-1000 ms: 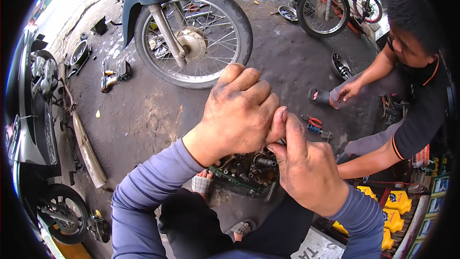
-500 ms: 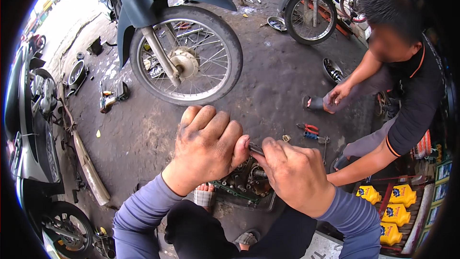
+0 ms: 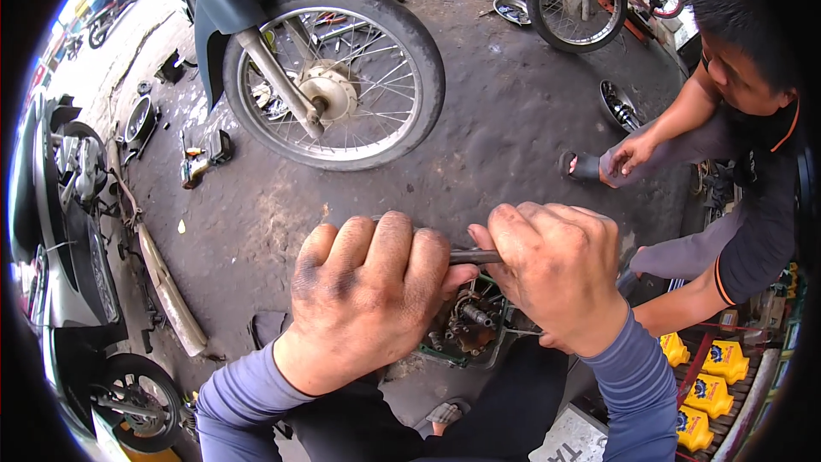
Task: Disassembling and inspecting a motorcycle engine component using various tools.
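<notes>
- Here, the left hand (image 3: pixel 368 291) is curled closed around one end of a dark metal rod (image 3: pixel 475 256).
- The right hand (image 3: pixel 556 269) clasps the other end; the rod bridges both fists.
- Below sits an opened engine (image 3: pixel 473 316).
- Farther off: a motorcycle's spoked front wheel (image 3: pixel 329 92).

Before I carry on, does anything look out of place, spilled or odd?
A long pale exhaust pipe lies loose on the ground beside the motorcycle at left, seemingly off its bike. White patches mark the ground by the front wheel; I can't tell if they're a spill.
</notes>
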`<action>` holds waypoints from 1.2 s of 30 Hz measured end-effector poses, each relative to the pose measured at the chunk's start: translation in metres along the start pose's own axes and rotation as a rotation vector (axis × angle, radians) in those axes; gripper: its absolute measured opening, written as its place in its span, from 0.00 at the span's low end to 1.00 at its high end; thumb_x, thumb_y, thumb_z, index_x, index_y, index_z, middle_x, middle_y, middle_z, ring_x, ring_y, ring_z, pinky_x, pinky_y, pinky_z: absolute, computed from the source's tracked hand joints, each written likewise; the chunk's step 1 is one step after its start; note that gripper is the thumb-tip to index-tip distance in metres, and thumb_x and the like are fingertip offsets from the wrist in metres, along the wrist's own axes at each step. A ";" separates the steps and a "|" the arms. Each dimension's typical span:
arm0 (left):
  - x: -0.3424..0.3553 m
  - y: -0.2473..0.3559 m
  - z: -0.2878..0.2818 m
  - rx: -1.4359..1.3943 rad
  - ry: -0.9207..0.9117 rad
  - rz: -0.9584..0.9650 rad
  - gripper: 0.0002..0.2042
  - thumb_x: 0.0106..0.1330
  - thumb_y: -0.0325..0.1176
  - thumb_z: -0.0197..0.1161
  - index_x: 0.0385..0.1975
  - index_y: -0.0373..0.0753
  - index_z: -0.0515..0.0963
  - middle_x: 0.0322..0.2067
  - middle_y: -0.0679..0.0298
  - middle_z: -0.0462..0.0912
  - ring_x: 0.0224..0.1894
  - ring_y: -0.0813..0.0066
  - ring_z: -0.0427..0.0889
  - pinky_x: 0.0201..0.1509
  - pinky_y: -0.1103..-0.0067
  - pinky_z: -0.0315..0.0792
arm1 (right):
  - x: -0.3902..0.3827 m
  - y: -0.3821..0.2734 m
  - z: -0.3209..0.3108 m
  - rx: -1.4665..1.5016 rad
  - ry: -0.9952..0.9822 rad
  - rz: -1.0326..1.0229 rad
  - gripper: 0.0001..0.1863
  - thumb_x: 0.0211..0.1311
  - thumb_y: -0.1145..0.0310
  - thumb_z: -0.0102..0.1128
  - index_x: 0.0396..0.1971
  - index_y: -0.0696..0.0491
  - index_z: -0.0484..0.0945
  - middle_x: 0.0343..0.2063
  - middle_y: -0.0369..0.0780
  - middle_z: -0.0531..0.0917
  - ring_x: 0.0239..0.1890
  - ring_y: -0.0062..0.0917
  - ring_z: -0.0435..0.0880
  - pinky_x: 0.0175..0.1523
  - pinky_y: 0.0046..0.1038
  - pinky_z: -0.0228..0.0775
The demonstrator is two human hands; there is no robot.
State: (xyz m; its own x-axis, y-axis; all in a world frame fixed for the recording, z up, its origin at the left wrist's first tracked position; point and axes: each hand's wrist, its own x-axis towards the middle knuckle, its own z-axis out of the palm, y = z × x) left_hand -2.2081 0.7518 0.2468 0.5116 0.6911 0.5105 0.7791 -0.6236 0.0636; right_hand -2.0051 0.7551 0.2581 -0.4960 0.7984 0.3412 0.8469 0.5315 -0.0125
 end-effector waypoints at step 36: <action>-0.059 0.027 0.085 -1.014 -0.238 -0.234 0.13 0.66 0.22 0.56 0.50 0.32 0.74 0.41 0.45 0.81 0.46 0.54 0.83 0.49 0.66 0.73 | 0.041 0.004 0.091 1.815 -0.160 -0.211 0.30 0.63 0.60 0.67 0.62 0.51 0.67 0.65 0.45 0.68 0.63 0.34 0.74 0.64 0.34 0.69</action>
State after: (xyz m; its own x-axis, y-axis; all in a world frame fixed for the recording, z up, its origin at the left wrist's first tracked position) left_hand -2.1865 0.7257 0.1457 0.5312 0.8181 0.2201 0.2575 -0.4035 0.8780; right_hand -2.0392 0.8158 0.1860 -0.6582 0.6435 0.3908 -0.3991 0.1419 -0.9059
